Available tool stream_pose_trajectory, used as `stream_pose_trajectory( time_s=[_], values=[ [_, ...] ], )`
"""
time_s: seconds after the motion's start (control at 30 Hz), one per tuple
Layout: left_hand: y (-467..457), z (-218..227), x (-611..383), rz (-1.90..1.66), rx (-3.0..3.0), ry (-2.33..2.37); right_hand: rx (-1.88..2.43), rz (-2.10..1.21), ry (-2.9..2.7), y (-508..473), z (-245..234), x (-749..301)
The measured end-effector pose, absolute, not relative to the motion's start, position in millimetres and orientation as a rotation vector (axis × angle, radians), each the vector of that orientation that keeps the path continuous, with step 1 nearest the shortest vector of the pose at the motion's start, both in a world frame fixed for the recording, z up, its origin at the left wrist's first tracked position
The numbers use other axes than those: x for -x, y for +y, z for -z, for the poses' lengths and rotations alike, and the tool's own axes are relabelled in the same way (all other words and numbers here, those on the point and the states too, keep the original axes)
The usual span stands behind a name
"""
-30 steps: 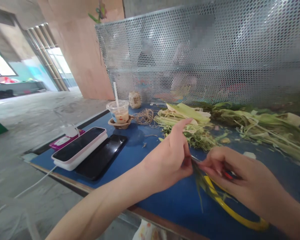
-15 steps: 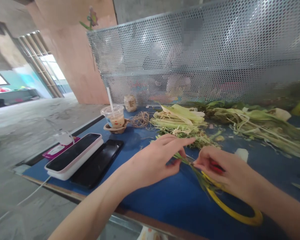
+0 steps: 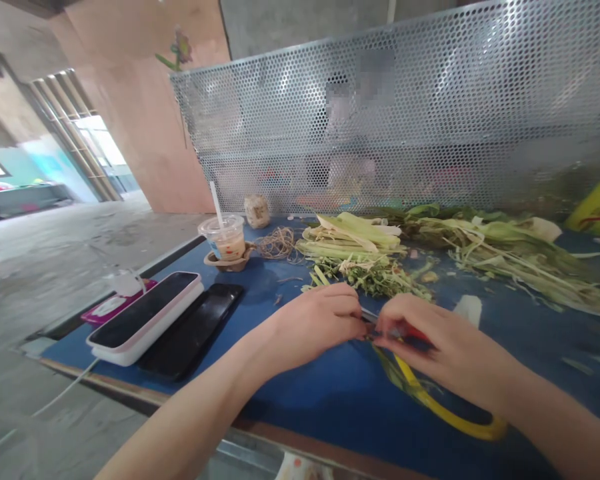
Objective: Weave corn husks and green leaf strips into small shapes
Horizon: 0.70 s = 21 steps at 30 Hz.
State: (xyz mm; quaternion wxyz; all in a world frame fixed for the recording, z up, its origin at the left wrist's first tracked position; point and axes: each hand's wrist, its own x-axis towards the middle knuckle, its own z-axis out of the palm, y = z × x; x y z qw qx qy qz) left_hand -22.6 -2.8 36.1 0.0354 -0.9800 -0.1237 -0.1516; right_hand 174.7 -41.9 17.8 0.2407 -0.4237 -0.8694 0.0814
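Pinching green stems (image 3: 387, 360), possibly scissors (image 3: 445, 410) hidden

I see on the blue table (image 3: 290, 400): clear plastic cup with straw (image 3: 222, 239), coil of tan twine (image 3: 276, 242), black phone (image 3: 190, 339) beside pink-edged white power bank (image 3: 145, 317). Perforated metal screen (image 3: 430, 113) stands behind.

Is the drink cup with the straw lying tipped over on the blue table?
No, the cup stands upright on the blue table, its straw pointing up, beside the phones.
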Motion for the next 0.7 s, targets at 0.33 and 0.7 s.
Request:
stream_pose_trajectory(
  time_s=[0.33,0.7],
  values=[
    [-7,-37,23,0.514,2.977,-0.267,1.15,-0.327,-2.528,-38,-19,-176],
    [-15,-24,22,0.556,2.498,0.019,0.886,-0.612,-2.558,-28,-13,-186]
  ],
)
